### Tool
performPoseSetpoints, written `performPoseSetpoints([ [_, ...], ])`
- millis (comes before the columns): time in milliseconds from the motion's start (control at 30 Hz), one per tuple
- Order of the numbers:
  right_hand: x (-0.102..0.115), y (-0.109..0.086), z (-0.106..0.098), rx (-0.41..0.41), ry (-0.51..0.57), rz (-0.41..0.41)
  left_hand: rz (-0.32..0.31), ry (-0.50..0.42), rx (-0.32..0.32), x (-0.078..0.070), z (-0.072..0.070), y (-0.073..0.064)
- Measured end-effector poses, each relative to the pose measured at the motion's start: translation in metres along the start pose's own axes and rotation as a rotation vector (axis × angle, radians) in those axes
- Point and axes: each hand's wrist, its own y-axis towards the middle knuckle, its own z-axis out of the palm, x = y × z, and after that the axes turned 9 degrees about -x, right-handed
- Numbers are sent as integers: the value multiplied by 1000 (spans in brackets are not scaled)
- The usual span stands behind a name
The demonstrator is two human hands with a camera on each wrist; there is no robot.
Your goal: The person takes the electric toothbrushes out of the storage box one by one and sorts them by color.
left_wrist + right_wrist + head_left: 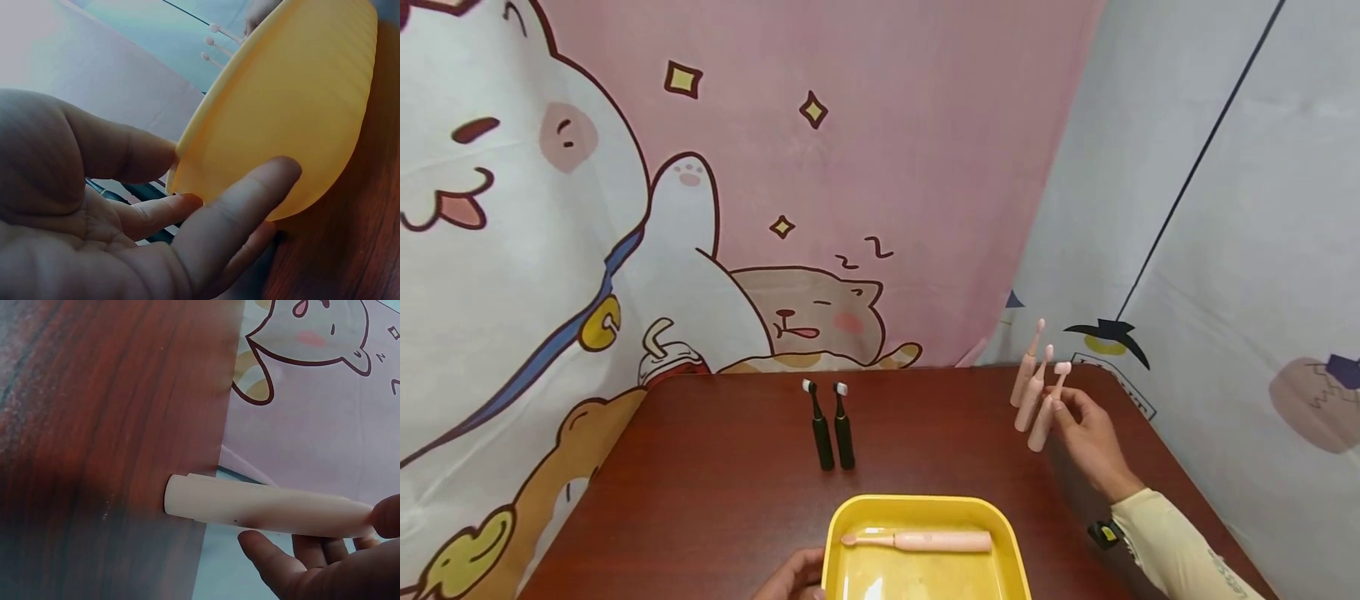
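Observation:
My right hand (1088,437) pinches a pink electric toothbrush (1041,427) near the top of its handle. The toothbrush is upright; whether its base touches the table, I cannot tell. Two more pink toothbrushes stand just behind it, one of them nearest the wall (1023,379). In the right wrist view, the held handle (250,503) runs from my fingers toward the wood. My left hand (795,573) is at the left side of a yellow tray (925,502), its fairly straight fingers (234,212) touching the outer wall. Inside the tray lies another pink toothbrush (940,542).
Two black electric toothbrushes (823,437) stand side by side on the reddish-brown table (715,475), behind and left of the tray. Cartoon-printed fabric (925,208) hangs along the table's back edge and sides, close to the pink toothbrushes.

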Motion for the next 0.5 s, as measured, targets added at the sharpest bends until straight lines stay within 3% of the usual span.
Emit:
performPoseSetpoints([
  [167,-6,-4,-1,-6,-67,0,9,53,-29,1,1,0],
  [300,-9,-5,-3,22,-43,14,27,73,-41,2,1,1],
  [500,-2,-7,-11,11,-58,45,32,32,-1,4,-2,3],
])
